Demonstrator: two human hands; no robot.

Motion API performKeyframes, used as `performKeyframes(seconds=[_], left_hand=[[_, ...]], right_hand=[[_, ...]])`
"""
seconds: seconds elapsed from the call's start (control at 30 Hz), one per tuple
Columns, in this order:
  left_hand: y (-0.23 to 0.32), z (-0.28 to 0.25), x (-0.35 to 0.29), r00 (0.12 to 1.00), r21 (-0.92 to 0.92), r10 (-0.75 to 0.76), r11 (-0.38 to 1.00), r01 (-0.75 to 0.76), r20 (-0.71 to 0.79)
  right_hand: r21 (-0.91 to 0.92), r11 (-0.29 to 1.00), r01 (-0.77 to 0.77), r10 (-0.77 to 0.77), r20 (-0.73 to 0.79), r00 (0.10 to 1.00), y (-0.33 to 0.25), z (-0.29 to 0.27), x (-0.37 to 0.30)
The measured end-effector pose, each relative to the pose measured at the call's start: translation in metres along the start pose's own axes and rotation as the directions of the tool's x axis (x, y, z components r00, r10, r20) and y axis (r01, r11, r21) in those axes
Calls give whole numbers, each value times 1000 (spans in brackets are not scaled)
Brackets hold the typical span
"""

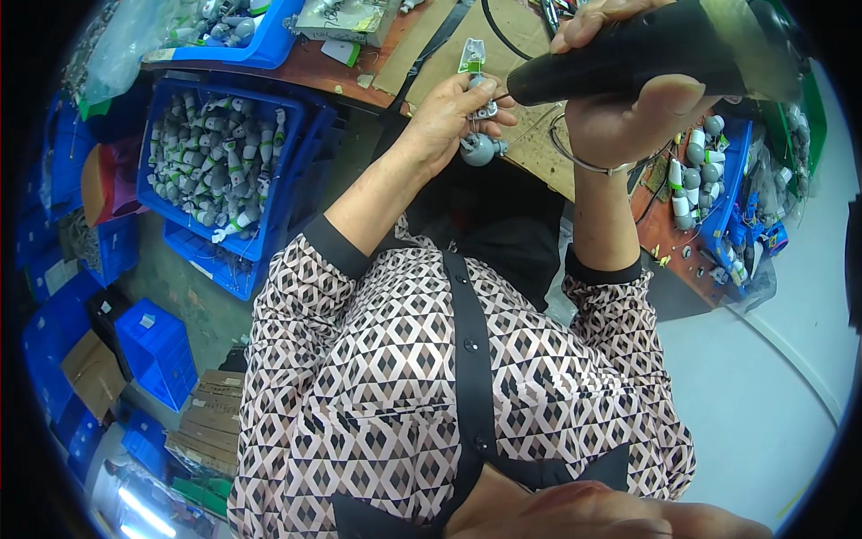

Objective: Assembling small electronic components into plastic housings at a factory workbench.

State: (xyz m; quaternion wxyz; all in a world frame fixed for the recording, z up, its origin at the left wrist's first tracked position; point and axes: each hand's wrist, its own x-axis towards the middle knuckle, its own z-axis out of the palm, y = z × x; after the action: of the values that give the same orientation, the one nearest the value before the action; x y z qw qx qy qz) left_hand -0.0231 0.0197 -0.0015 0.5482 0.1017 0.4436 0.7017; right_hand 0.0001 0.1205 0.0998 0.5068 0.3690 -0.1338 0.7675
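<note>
My left hand (pixel 446 119) is closed, its fingertips pinching a small grey-and-white plastic part with a green band (pixel 471 58) above the bench. A rounded grey plastic piece (pixel 480 150) hangs just under those fingers; whether it is joined to the part is unclear. My right hand (pixel 633 121) wraps around a thick black electric screwdriver (pixel 602 76) lying nearly level, with fingers over its top and the thumb below. The tool's narrow end points left, and its thin bit reaches the part at my left fingertips. My left fingers partly hide the part.
A blue crate (pixel 148 171) full of similar grey, white and green pieces stands at left, with another blue bin (pixel 260 56) above it. More pieces (pixel 696 171) lie at right beside a blue tray (pixel 738 157). A cardboard box (pixel 346 20) sits on the bench's far side.
</note>
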Motion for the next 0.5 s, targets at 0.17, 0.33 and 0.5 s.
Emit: performKeyframes(seconds=[0.17,0.33,0.5], left_hand=[[0,1,1,1000,5,-4,1000,4,-3],[-1,-2,2,1000,2,0,1000,0,9],[-1,-1,1,1000,-7,0,1000,0,25]], right_hand=[[-956,173,-238,206,-201,958,-24,33,5],[-954,156,-257,197,-224,954,-20,37,3],[-924,216,-317,175,-282,943,-17,9,2]])
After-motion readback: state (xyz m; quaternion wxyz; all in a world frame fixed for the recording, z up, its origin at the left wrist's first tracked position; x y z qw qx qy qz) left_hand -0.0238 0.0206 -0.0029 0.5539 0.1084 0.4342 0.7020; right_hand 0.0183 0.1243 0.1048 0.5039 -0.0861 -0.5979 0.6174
